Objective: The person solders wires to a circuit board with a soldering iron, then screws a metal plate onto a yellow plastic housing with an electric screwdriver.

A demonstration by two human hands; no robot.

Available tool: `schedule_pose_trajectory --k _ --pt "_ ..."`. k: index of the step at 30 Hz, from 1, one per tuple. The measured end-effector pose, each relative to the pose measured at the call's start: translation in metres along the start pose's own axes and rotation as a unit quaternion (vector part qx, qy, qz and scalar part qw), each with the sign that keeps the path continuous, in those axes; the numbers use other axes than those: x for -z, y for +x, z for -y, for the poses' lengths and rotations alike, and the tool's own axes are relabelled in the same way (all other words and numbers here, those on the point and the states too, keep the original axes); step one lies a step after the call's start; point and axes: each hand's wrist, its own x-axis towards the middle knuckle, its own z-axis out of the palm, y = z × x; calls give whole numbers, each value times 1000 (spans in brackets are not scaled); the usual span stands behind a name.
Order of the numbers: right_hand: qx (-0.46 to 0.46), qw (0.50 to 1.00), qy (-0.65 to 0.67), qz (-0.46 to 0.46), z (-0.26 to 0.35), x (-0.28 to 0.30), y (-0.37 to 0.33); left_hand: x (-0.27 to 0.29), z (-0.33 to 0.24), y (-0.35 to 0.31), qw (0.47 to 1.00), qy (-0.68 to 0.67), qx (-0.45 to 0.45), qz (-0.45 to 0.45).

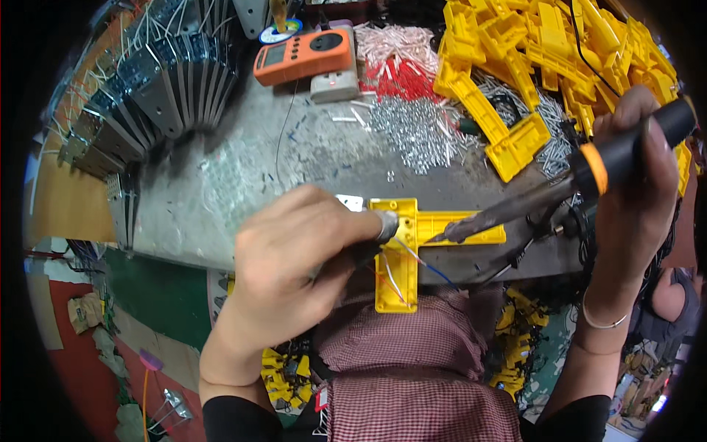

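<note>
A yellow T-shaped plastic housing [482, 233] lies at the near edge of the bench, above my lap. Thin wires run in and out of it, a white one [391, 272] inside and a blue one [434, 271] trailing over its side. My left hand [287, 258] is closed over the housing's left side, with a grey cover on one fingertip; what it pinches is hidden. My right hand [635, 214] grips a soldering iron [530, 200] by its black handle with an orange band. The iron's tip points left, down at the housing near the left fingertips.
Stacked metal brackets with wires [166, 85] line the left side. An orange multimeter [302, 57], a solder spool [280, 32], red sleeves [401, 79] and small metal parts [420, 132] sit further back. Yellow housings [560, 44] are heaped at far right. A cloth [412, 398] covers my lap.
</note>
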Motion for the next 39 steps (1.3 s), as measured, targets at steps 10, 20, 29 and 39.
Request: schedule_pose_trajectory --k 10,20,29,39 --pt "-254 946 200 -22 15 0 -39 -14 -6 -7 999 -1 -41 22" --pt "-255 949 179 -45 10 -7 -37 -19 -4 -1 997 -9 -41 59" --pt "-249 954 167 -35 9 -9 -35 -22 -1 1 997 -36 -30 64" --pt "-246 952 167 -68 11 -3 -36 -3 4 -6 996 -39 -34 67"
